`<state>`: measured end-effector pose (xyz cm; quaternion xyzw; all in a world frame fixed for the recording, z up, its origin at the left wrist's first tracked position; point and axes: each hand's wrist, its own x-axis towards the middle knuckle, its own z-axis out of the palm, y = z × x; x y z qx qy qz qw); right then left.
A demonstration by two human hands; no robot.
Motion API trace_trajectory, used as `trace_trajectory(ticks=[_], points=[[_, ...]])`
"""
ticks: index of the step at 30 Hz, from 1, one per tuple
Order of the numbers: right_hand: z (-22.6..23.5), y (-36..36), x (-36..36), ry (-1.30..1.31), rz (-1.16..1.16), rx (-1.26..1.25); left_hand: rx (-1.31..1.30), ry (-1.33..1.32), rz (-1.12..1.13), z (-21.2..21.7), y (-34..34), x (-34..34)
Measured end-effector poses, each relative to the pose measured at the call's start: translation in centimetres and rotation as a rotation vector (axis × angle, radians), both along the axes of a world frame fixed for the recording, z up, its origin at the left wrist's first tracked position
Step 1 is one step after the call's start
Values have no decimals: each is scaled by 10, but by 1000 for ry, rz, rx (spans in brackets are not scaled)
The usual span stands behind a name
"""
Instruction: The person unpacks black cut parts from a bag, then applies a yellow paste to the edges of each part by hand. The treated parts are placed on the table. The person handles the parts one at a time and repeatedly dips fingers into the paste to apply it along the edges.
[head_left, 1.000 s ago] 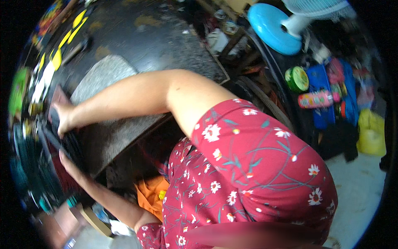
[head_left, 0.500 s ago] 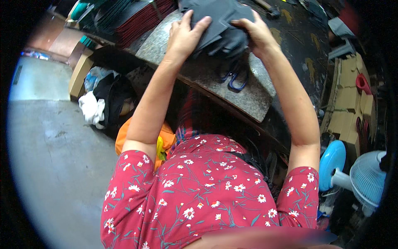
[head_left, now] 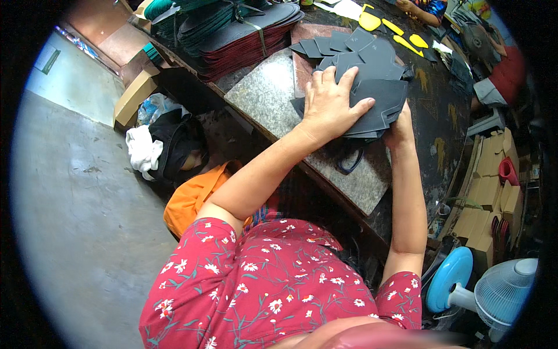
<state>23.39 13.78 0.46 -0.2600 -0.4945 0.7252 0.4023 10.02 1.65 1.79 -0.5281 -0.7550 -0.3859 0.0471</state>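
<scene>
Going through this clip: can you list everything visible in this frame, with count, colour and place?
dark cut pieces: one fanned pile, dark grey, on the stone slab under the hands
stone slab: one, speckled grey, on the bench top
scissors: one pair, dark handles, on the slab below the pile
bundled sheets: several tied stacks, dark grey, green and maroon, top left of the bench
yellow shapes: a few, yellow, far end of the bench
cardboard boxes: several, brown, right of the bench
fan: one, pale blue, lower right
orange bag: one, under the bench
white cloth: one, on the floor at left
left hand: flat on top of the pile
right hand: gripping the pile's right edge
</scene>
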Motion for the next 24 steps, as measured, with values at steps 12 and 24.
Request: trace_trajectory(ticks=[12,24], points=[[4,28,6,-170,-38,159,323,430,249,-5,15,-29],[5,55,37,-312,-22,99,235,282,122,-13,0,12]])
